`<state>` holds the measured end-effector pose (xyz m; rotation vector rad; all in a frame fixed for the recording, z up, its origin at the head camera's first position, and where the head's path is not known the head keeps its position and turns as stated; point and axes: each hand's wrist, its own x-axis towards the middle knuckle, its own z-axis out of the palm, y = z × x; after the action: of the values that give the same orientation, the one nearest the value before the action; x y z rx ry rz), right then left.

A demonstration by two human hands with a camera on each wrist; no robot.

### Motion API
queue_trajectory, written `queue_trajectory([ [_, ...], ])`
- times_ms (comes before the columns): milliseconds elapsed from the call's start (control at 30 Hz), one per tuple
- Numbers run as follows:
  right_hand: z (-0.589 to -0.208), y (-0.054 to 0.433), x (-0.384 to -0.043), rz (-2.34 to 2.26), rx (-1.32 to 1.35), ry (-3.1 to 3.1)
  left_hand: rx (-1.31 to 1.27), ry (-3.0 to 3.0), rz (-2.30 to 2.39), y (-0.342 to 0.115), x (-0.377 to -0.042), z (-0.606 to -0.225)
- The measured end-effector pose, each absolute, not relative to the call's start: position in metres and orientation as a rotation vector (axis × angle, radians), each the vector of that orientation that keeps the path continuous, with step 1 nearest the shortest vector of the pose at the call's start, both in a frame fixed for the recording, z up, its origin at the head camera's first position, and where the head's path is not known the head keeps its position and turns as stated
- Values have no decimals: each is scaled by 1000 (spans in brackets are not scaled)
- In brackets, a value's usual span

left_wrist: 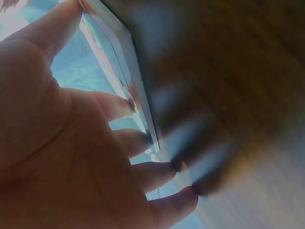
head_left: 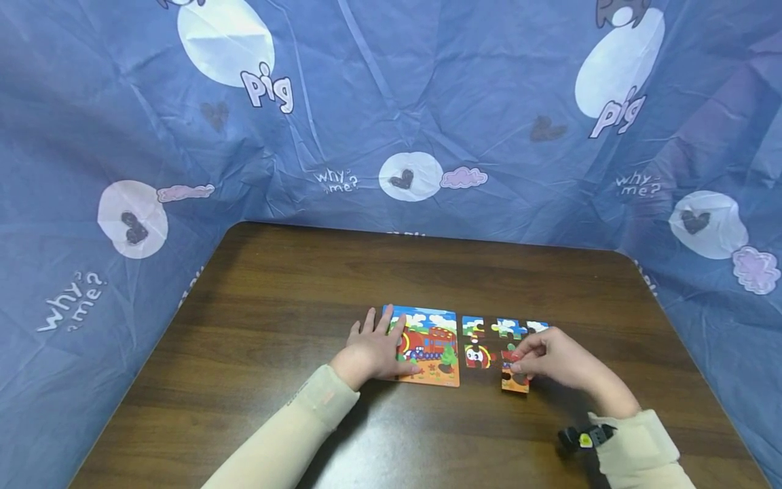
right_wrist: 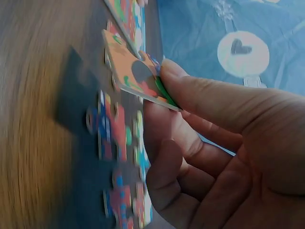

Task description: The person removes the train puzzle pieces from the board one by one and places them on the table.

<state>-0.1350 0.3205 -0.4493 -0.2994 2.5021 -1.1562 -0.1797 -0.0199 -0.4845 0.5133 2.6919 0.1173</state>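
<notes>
My left hand (head_left: 375, 350) lies with its fingers spread over the left part of a picture board (head_left: 436, 346) showing a red train, clouds and a green tree. In the left wrist view, the fingertips and thumb meet the table and the board's edge. To the right, my right hand (head_left: 552, 356) pinches a jigsaw piece (right_wrist: 131, 71) between thumb and fingers. This piece is mostly orange, with a dark patch and some green, and is tilted above the table in the right wrist view. Other jigsaw pieces (right_wrist: 112, 126) lie beneath and beside it, partly covered by my right hand in the head view.
Between the board and my right hand lie a piece with a train's face (head_left: 478, 356) and a sky piece (head_left: 473, 327). Another sky piece (head_left: 510, 329) lies farther right. The brown wooden table (head_left: 275, 292) ends at a blue printed cloth (head_left: 342, 122) behind it.
</notes>
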Motion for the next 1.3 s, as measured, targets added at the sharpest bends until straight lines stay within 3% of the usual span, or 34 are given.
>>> queue_trajectory([
  [600, -458, 374, -124, -1026, -174, 2411, 526, 2695, 123, -21, -179, -480],
  [1133, -460, 367, -121, -822, 238, 2545, 523, 2696, 151, -21, -181, -485],
  [1300, -459, 367, -119, -796, 234, 2579, 522, 2694, 117, -20, -178, -480],
])
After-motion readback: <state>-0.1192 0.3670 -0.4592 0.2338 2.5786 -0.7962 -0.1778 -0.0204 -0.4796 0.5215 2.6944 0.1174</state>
